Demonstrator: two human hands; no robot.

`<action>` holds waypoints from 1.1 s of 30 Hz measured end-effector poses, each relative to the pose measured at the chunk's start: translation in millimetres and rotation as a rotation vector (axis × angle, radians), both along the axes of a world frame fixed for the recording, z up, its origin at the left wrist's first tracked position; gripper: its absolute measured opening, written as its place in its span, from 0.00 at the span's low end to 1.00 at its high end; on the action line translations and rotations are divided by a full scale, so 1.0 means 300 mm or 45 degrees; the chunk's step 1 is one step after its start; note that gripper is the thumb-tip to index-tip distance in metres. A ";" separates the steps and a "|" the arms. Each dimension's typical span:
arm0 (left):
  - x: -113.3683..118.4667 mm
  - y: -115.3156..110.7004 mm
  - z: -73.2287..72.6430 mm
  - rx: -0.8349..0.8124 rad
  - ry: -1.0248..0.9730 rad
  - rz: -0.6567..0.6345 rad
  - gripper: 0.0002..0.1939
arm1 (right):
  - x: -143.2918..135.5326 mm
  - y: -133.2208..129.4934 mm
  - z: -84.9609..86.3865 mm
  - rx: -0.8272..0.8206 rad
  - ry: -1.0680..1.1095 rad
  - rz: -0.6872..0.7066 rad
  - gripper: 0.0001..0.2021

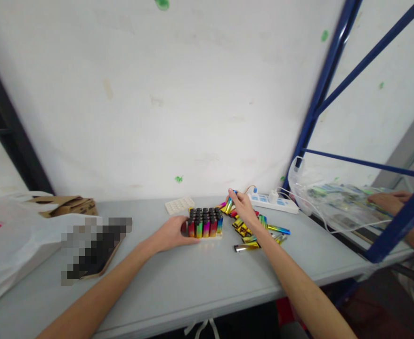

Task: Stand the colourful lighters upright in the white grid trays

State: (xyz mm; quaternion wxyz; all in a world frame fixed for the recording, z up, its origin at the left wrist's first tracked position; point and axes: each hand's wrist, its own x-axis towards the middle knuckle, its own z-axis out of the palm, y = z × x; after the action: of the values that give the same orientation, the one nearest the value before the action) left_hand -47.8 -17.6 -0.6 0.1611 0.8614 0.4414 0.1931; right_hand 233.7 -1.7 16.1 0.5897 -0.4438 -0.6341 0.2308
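Observation:
Upright lighters point(206, 222) with black tops and shiny coloured bodies stand packed in rows in a white tray point(214, 238) on the grey table. My left hand point(171, 232) is curved round the tray's left end, thumb at the front and fingers towards the back. Just to the right, my right hand point(242, 207) pinches a gold and blue lighter point(229, 205), held tilted above the table. Beneath and beside my right forearm lies a loose heap of metallic lighters point(242, 228), some with yellow and black wraps; the forearm hides part of it.
An empty-looking white holed tray point(179, 205) lies by the wall. A power strip point(273, 202) with cables is behind the heap. On the left are a white plastic bag point(23, 240), cardboard point(74, 205) and a blurred dark object point(99, 249). Past a blue frame point(386, 240), another person's hand point(386, 205) shows.

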 end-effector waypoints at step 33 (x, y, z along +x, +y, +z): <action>-0.013 -0.003 0.000 0.071 0.061 0.094 0.30 | -0.081 -0.053 0.001 -0.376 0.369 0.251 0.19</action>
State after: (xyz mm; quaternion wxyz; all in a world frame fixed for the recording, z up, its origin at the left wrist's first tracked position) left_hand -51.8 -18.6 -0.5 0.1192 0.8531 0.4709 0.1905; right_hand 209.2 -17.6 16.4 0.5779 -0.4234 -0.5424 0.4389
